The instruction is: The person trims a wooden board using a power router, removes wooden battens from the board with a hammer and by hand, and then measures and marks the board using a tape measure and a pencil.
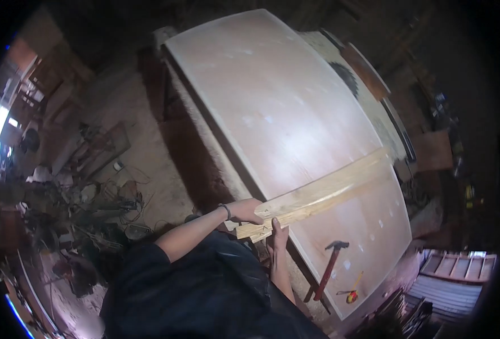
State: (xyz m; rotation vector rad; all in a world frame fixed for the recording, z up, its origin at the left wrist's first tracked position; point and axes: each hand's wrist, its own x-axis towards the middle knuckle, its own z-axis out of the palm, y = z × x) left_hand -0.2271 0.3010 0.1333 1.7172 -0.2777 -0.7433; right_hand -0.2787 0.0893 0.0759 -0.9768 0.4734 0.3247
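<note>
A pale wooden plank [323, 195] lies across a large flat panel [272, 107], and its near end sticks out past the panel's edge toward my body. My left hand [244, 211], with a dark band on the wrist, is closed on the plank's left edge near that end. On the opposite edge, my right hand [278, 234] grips the plank with its thumb on top. The fingers under the wood are hidden. To the right of my right hand a claw hammer [330, 268] with a red handle rests on the panel. Beside it sits a small red and yellow object [351, 296].
Beyond the panel's right edge, a dark circular saw blade [345, 78] shows on a pale surface. Cluttered tools and cables [120, 198] lie on the dusty floor at left. Slatted wooden pieces [453, 271] stand at lower right.
</note>
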